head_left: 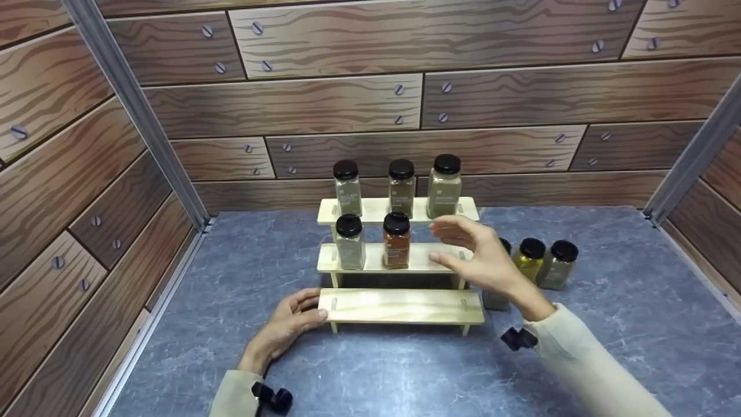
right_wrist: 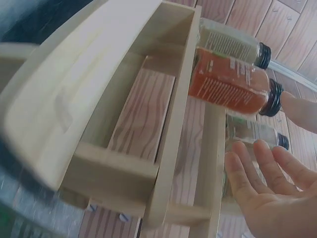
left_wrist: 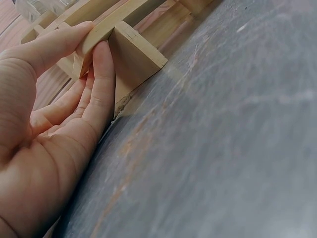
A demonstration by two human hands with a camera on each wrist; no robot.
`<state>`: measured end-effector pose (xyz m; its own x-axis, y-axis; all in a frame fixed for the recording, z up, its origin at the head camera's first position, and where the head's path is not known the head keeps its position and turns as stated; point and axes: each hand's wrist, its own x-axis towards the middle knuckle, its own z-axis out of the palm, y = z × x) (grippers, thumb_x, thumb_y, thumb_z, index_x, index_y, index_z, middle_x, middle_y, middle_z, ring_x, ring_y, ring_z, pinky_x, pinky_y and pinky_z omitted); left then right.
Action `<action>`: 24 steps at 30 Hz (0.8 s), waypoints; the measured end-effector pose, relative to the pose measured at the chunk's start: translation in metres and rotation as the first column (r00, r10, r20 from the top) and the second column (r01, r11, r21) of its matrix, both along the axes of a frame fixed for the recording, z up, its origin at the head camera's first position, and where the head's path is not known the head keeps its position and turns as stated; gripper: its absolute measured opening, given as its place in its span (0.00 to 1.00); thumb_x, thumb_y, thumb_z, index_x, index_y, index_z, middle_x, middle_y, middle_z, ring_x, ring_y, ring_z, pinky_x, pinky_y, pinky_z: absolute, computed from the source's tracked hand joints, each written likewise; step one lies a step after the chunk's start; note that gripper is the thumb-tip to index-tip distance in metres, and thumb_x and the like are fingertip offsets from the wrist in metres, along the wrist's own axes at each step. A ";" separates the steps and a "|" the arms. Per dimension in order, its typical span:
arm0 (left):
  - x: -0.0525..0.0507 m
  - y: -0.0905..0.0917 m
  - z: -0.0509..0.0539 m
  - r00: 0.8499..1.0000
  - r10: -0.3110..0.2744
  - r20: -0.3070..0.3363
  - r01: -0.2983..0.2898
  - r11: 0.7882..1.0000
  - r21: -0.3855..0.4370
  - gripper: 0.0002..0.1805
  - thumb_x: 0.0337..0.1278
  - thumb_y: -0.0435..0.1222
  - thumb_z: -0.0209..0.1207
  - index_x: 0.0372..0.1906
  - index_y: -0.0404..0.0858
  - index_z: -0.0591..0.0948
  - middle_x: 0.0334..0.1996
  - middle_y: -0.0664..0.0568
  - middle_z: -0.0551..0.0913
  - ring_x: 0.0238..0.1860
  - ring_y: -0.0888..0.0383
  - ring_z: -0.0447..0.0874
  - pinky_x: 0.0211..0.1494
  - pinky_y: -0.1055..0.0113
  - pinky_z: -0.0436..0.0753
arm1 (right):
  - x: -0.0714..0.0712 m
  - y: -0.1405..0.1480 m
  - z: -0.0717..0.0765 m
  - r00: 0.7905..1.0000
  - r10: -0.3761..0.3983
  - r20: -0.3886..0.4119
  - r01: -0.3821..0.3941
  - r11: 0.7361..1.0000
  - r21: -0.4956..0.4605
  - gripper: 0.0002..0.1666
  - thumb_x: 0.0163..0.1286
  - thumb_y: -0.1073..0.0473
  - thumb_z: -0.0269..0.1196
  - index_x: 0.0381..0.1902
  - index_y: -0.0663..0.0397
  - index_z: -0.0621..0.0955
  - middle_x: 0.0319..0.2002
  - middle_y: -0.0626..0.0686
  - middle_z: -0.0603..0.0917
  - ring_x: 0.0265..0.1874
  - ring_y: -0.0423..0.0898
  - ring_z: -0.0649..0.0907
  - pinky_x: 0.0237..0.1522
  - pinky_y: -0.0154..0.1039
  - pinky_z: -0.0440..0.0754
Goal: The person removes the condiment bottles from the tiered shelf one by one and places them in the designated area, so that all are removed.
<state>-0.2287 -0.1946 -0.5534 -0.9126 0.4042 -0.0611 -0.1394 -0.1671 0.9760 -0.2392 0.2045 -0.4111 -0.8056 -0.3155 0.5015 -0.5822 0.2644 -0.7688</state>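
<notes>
A three-tier wooden spice rack [head_left: 399, 306] stands on the table. My left hand [head_left: 282, 325] grips the left end of its lowest tier, thumb on top and fingers beneath, as the left wrist view shows. My right hand [head_left: 485, 260] is held over the right end of the middle tier, fingers spread and holding nothing. Nearest to it on that tier stands a spice jar with red-orange contents [head_left: 396, 253]; left of this is a jar of pale greenish spice [head_left: 350, 253]. Three black-lidded jars line the top tier: left [head_left: 349, 197], middle [head_left: 402, 198] and right [head_left: 444, 194].
Right of the rack, a yellow spice jar [head_left: 528, 265], a greyish-green jar [head_left: 556, 272] and a jar partly hidden by the right hand [head_left: 496, 300] stand on the grey marbled table [head_left: 393, 376]. Wood-patterned walls [head_left: 347, 104] enclose the back and sides.
</notes>
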 end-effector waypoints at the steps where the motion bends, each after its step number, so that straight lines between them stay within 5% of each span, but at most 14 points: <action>1: 0.000 0.001 0.000 1.000 0.002 0.004 -0.002 1.000 0.003 0.38 0.64 0.26 0.67 0.74 0.19 0.64 0.61 0.42 0.82 0.55 0.53 0.87 0.62 0.64 0.89 | -0.001 -0.003 0.000 1.000 0.002 0.003 -0.002 1.000 0.003 0.34 0.61 0.71 0.78 0.64 0.68 0.79 0.57 0.58 0.87 0.59 0.60 0.86 0.66 0.43 0.86; 15: -0.001 0.001 -0.001 1.000 -0.011 0.005 0.010 1.000 0.027 0.39 0.64 0.26 0.67 0.75 0.18 0.62 0.62 0.39 0.80 0.56 0.53 0.86 0.63 0.64 0.89 | -0.017 -0.040 -0.001 0.992 0.021 0.120 -0.015 0.999 -0.050 0.38 0.59 0.72 0.78 0.67 0.64 0.79 0.64 0.63 0.81 0.61 0.62 0.85 0.58 0.43 0.90; 19: -0.001 0.000 -0.002 1.000 -0.015 0.002 0.015 0.999 0.033 0.39 0.64 0.25 0.67 0.75 0.17 0.62 0.62 0.40 0.81 0.56 0.53 0.86 0.64 0.63 0.88 | -0.020 -0.046 0.000 0.994 0.000 0.105 0.003 1.000 -0.024 0.38 0.59 0.69 0.79 0.67 0.60 0.80 0.64 0.62 0.82 0.59 0.61 0.87 0.57 0.50 0.91; 24: -0.002 -0.001 -0.002 1.000 -0.009 0.003 0.009 1.000 0.030 0.39 0.63 0.25 0.67 0.74 0.18 0.62 0.61 0.41 0.81 0.55 0.53 0.87 0.64 0.63 0.89 | -0.024 -0.052 0.000 0.997 -0.023 0.073 0.023 1.000 0.007 0.38 0.58 0.67 0.80 0.66 0.59 0.80 0.62 0.61 0.83 0.56 0.60 0.88 0.56 0.47 0.92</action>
<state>-0.2307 -0.1953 -0.5549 -0.9087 0.4142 -0.0522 -0.1444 -0.1945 0.9702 -0.2635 0.1525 -0.4107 -0.8471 -0.2995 0.4389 -0.5181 0.2821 -0.8074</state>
